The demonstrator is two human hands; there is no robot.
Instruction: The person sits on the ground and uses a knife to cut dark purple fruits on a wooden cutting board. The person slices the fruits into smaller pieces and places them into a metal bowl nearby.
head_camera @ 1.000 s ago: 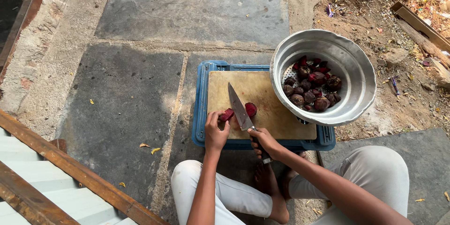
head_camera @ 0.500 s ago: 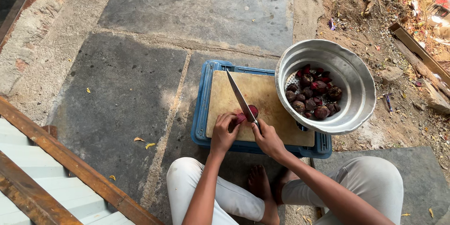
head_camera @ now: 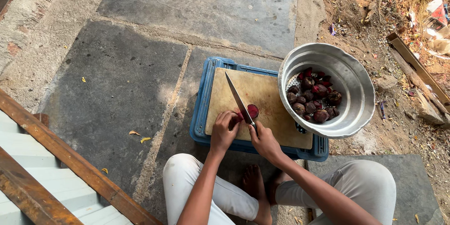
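Stone paving: board [head_camera: 262,98] laid on crate [head_camera: 206,108]. Knife [head_camera: 240,102] gripped by right hand [head_camera: 265,141], tip now swung farther left; beet [head_camera: 251,111] pinched by left hand [head_camera: 224,131]. Bowl [head_camera: 347,72] unmoved.

Labels, signs, screens: none visible. Packaging: one crumpled red-and-white wrapper [head_camera: 438,11] lies among the litter on the bare dirt at the upper right edge, well apart from the work area; its exact kind cannot be determined at this size

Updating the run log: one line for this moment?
left hand: steadies dark red beet | right hand: grips steel knife | on: wooden board
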